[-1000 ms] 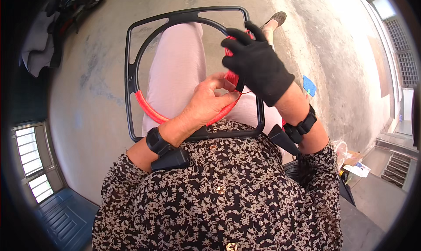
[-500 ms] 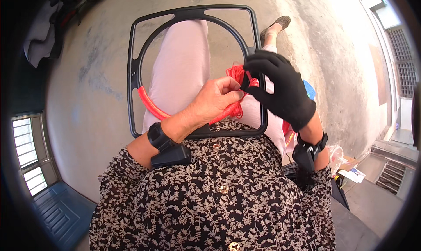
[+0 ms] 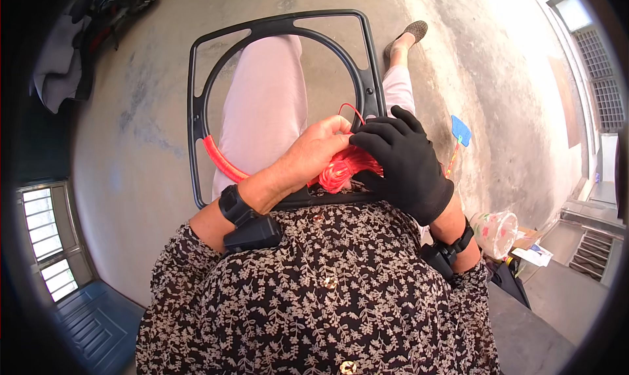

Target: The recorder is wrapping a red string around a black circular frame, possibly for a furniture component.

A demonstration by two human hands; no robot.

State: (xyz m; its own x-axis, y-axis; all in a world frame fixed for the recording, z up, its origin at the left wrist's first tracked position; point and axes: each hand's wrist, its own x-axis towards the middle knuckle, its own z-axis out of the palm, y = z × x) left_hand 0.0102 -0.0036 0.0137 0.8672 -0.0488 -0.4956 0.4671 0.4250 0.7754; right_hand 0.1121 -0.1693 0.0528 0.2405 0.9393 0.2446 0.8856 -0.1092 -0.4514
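A black frame [image 3: 275, 25], square outside with a round ring inside, rests across my lap. Red cord [image 3: 223, 159] is wound closely round the lower left part of the ring. A loose bundle of red cord [image 3: 345, 169] hangs below my fingers at the ring's right side, and a small loop of it sticks up above them. My bare left hand [image 3: 311, 153] is closed, its fingertips pinching the cord by the ring. My right hand [image 3: 407, 170], in a black glove, curls over the bundle with its fingertips meeting the left ones. The pinched spot itself is hidden.
On the right, a blue fly swatter [image 3: 460, 131] stands out beyond my knee. A clear plastic bag [image 3: 495, 234] and some papers [image 3: 532, 254] lie lower right. There is a blue ridged panel [image 3: 98, 322] at lower left and a barred window [image 3: 44, 227] above it.
My right hand has come down and inward over the cord bundle, which has shifted lower and left. The frame has tilted slightly. A small cord loop now stands above my fingers.
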